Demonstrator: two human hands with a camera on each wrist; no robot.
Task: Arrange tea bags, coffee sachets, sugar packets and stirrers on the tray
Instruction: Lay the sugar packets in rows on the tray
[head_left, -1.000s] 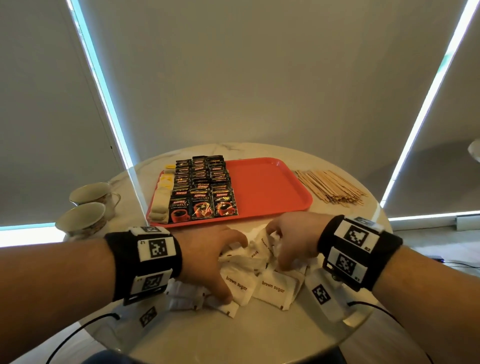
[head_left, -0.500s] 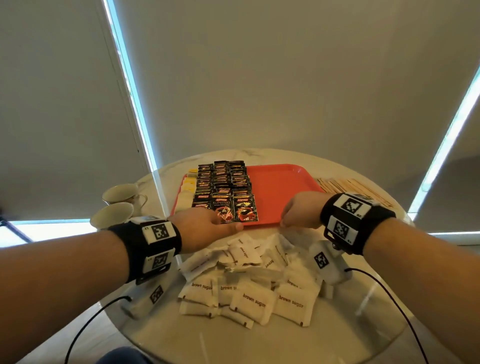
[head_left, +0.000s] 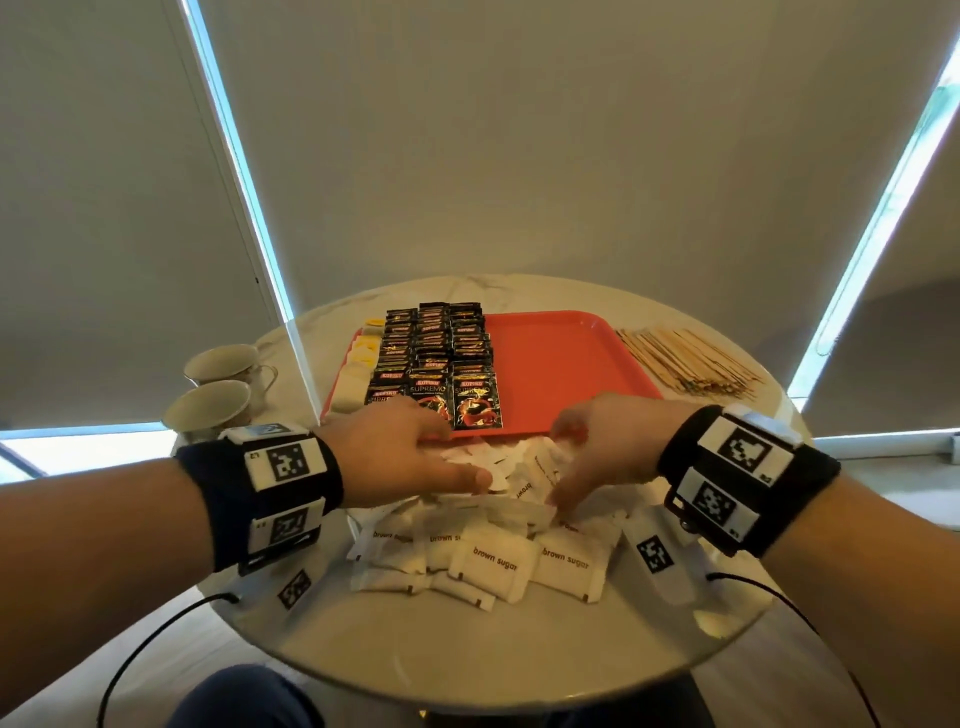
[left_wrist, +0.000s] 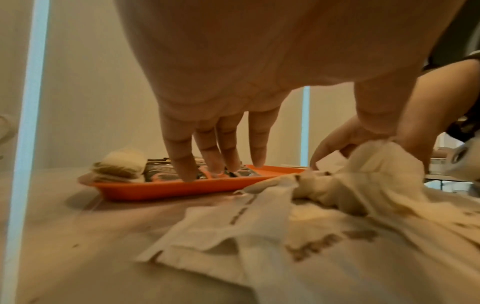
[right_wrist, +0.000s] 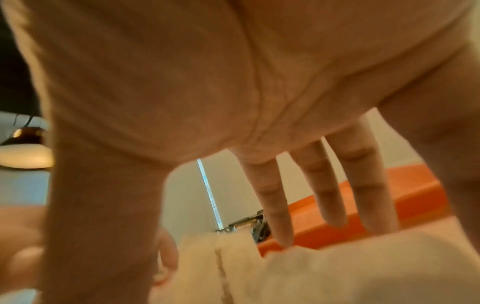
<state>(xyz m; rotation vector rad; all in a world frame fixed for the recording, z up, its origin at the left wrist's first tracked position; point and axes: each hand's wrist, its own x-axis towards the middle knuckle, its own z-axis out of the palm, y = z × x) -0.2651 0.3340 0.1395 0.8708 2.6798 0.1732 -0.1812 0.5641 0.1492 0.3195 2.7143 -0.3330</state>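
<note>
- My left hand (head_left: 400, 457) reaches palm-down over the far edge of the loose heap of white paper brown-sugar packets (head_left: 493, 551); its fingers (left_wrist: 182, 156) hang straight and spread, tips by the near rim of the tray, gripping nothing that I can see.
- My right hand (head_left: 602, 452) hovers over the same heap from the other side, fingers (right_wrist: 275, 201) extended down toward the packets; the wrist view is blurred, but nothing seems to be pinched, so I read it as open.
- The sugar packets lie piled on the round pale marble counter (head_left: 519, 639), just in front of the flat orange plastic tray (head_left: 561, 364); none is on the tray.
- On the tray's left part stand a column of pale tea bags with yellow tags (head_left: 358, 369) and three tidy rows of black coffee sachets (head_left: 441, 358); those two groups look done to me.
- The right half of the tray is bare.
- The bundle of thin wooden stirrers (head_left: 691, 364) sits on the counter right of the tray, untouched.
- So I judge the job about half finished: sugar next, then stirrers.
- Two pale ceramic cups (head_left: 218, 384) stand left of the tray.
</note>
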